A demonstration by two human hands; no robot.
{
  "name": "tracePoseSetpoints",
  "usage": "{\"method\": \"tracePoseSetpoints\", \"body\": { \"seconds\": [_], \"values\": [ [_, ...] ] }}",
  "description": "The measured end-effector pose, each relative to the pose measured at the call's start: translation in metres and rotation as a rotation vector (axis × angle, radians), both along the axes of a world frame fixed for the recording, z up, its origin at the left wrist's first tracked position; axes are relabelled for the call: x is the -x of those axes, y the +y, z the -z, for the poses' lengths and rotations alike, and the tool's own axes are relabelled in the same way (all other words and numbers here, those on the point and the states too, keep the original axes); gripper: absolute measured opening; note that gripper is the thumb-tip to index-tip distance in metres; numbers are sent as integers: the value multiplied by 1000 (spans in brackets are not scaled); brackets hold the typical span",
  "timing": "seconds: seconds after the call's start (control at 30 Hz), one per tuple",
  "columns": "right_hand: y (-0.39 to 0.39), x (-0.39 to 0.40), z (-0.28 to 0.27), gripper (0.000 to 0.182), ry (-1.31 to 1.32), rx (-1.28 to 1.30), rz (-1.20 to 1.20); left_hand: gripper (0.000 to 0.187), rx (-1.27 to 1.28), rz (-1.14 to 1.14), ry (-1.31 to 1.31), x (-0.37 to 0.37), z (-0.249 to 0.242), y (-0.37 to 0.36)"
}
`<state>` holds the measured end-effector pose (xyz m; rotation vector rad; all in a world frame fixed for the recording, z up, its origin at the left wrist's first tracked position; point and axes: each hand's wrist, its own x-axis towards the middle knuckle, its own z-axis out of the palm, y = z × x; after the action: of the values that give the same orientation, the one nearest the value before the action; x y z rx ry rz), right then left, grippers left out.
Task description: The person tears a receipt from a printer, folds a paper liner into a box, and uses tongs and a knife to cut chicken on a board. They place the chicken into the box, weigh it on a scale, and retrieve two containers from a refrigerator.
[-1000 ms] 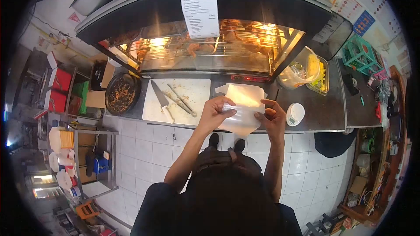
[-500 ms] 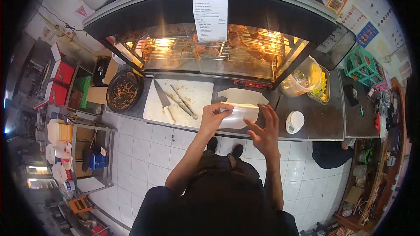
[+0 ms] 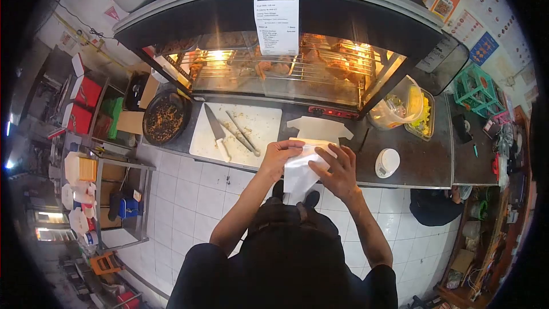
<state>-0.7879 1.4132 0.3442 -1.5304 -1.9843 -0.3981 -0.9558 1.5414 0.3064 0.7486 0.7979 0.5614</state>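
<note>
Near the counter's front edge, my left hand [image 3: 279, 157] pinches the left side of a thin white paper sheet [image 3: 300, 173]. The sheet hangs down past the edge toward the floor. My right hand [image 3: 337, 169] rests on the sheet's right side, its fingers bent and a little apart. Behind the sheet, an unfolded white carton [image 3: 320, 127] lies flat. On the left, a white cutting board [image 3: 251, 117] carries a knife [image 3: 215, 129] and metal tongs [image 3: 243, 137].
A lit glass food warmer [image 3: 229, 83] stands behind the counter. Left is a dark pan [image 3: 166, 117]; right are a small white scale [image 3: 388, 163] and a plastic tub [image 3: 397, 103]. A person in dark clothes [image 3: 434, 207] is low at the right.
The sheet now hangs lower, past the counter edge. My right hand has moved left and in onto the sheet. The view has shifted slightly.
</note>
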Motion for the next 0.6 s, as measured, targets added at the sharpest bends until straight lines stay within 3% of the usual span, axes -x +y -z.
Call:
{"method": "tracePoseSetpoints", "body": {
  "seconds": [0.03,0.07,0.13,0.17,0.2,0.27,0.33,0.4,0.47,0.53,0.57,0.6],
  "values": [
    [6,1,-12,28,125,2,-65,19,-74,27,58,2,1,0],
    [11,-1,-6,28,129,4,-70,19,-148,55,116,4,2,-1],
    [18,-5,17,18,567,158,-159,19,-203,84,138,8,9,0],
    [19,0,19,2,761,230,-13,20,-259,118,155,9,9,0],
    [19,-1,25,2,767,236,-9,20,-252,121,160,9,10,-2],
    [25,-4,39,18,1380,435,150,20,-218,120,205,9,11,-4],
    [26,-8,49,27,1374,459,157,22,-221,128,228,11,18,-6],
    [28,-1,38,27,1616,364,122,23,-110,92,178,10,19,-6],
    [26,-4,40,30,1672,339,58,23,-75,99,196,8,11,-8],
    [23,-1,13,36,1815,221,-255,24,-42,95,210,7,8,-8],
    [21,-4,14,36,1814,224,-253,25,-97,113,221,7,10,-8],
    [16,-10,18,41,1473,296,-187,25,-150,133,234,9,14,-8]
  ]
}}
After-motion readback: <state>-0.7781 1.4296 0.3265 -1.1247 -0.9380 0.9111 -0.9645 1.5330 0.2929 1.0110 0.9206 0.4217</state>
